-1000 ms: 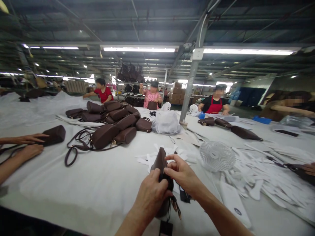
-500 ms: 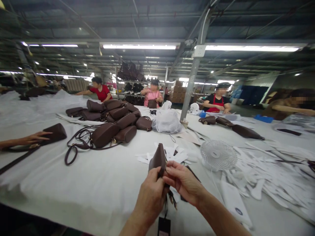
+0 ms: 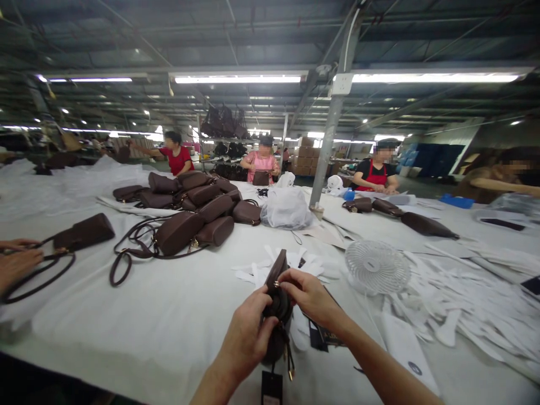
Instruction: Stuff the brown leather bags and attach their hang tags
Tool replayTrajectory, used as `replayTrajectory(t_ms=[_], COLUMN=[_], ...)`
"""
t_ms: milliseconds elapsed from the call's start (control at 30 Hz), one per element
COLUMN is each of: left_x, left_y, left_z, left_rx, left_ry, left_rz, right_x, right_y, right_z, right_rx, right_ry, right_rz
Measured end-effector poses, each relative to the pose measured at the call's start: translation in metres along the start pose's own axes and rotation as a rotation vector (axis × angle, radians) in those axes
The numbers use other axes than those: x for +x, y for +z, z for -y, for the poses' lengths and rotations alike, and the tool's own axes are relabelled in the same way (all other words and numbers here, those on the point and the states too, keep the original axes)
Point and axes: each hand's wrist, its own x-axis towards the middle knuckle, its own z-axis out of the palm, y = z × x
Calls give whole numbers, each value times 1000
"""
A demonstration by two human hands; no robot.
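Observation:
A dark brown handbag (image 3: 275, 301) is held up over the front of the table, with gold-coloured metal fittings and a black hang tag (image 3: 271, 387) dangling below it. My left hand (image 3: 248, 326) is closed round its left side, the thumb pressed on the dark material. At its upper right edge my right hand (image 3: 310, 295) pinches a small gold-coloured fitting (image 3: 277, 284), fingertips together; its exact form is too small to make out. Behind the bag lie white strips (image 3: 253, 274), and black printed cards (image 3: 329, 336) rest partly under my right forearm.
A pile of brown handbags (image 3: 181, 232) lies at the left middle. A co-worker's hand (image 3: 19, 261) is beside another bag (image 3: 84, 232) at far left. A white fan (image 3: 377, 267), a white power bank-like box (image 3: 407, 354) and scattered white strips occupy the right. A post (image 3: 331, 135) rises behind.
The bag in my hands has turned, now showing its fittings and dark folds. My right fingers have moved onto the gold-coloured fitting. At left, the co-worker's hand has drawn back from the other bag's body.

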Motion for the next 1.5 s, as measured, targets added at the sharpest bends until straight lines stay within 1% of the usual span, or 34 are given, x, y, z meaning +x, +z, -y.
replayTrajectory(t_ms=[67,100,133,167,200,233,333,400,467,533,600,667,733,767,800,867,1000,1067,1133,1167,1200,1267,1333,1433,1500], left_x=[1,2,3,4,4,4,2,0,-2,-5,-9,-14,-18,-20,-20,-18,-2,9,19,23,28,35,40,46,46], left_y=[-2,-4,-5,-7,-8,-9,-12,-13,-10,-1,14,31,44,48,49,46,21,9,-1,-4,-7,-9,-9,-8,-8], left_z=[-2,-4,-5,-6,-6,-6,0,6,14,20,25,26,26,25,23,19,5,-2,-10,-13,-17,-25,-33,-40,-39], left_rx=[-24,-34,-44,-52,-63,-76,-127,-165,-213,-279,-353,-410,-423,-409,-386,-342,-329,-212,7,133,258,480,640,709,681], left_ry=[-10,-16,-22,-28,-34,-43,-79,-108,-129,-165,-225,-266,-250,-233,-221,-223,-210,-196,-194,-193,-190,-189,-220,-325,-399], left_rz=[5,15,23,30,35,37,12,-18,-55,-96,-142,-176,-204,-215,-220,-224,-212,-253,-285,-277,-251,-162,-66,24,14], right_x=[6,9,12,15,17,18,17,12,9,7,7,6,5,4,3,2,2,3,4,5,6,8,9,11,12], right_y=[-9,-13,-17,-20,-22,-23,-17,-10,-5,-3,-3,-2,-1,1,2,5,9,10,10,10,10,9,9,10,12], right_z=[4,6,7,8,8,8,5,2,-1,-5,-7,-9,-9,-9,-9,-8,-5,-5,-5,-5,-5,-6,-6,-5,-5], right_rx=[-261,-375,-449,-475,-450,-377,5,226,345,404,435,467,502,512,510,469,348,329,325,318,308,285,252,163,125], right_ry=[-155,-224,-266,-276,-255,-206,25,140,194,238,280,301,305,305,304,294,258,247,243,244,244,231,190,115,105], right_rz=[-35,-29,-5,39,97,160,338,395,364,290,235,221,212,208,204,194,172,163,152,152,155,160,164,163,147])
